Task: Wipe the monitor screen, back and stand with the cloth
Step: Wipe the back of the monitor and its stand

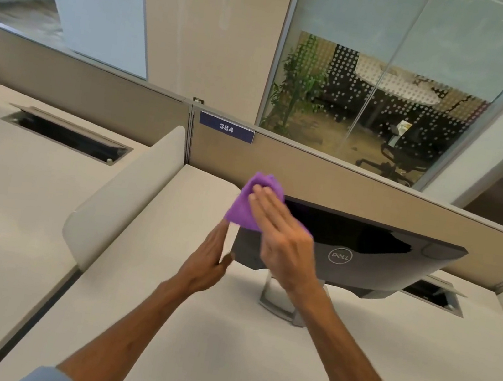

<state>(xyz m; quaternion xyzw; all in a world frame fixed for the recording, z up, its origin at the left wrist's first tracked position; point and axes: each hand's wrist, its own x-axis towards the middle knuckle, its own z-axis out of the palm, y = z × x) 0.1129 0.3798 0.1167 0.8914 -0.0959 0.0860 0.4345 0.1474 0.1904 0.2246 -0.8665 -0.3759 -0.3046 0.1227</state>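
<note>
So the Dell monitor (374, 262) sits on the counter (215, 366) with its back facing the camera, logo (340, 256) showing, tilted a bit; its silver stand (275, 299) is planted right below. Right hand (281, 241) is flat with its fingers straight, pressing the purple cloth (242, 208) onto the top left corner of the monitor's back; the cloth is bunched and sticks out past the edge. Left hand (209, 259) is flat too, fingers straight along the monitor's left edge, thumb by the casing, holding nothing. Behind it runs a beige partition (359, 187) with a "384" tag (226, 127); a cable hatch (434, 295) sits to the right.
</note>
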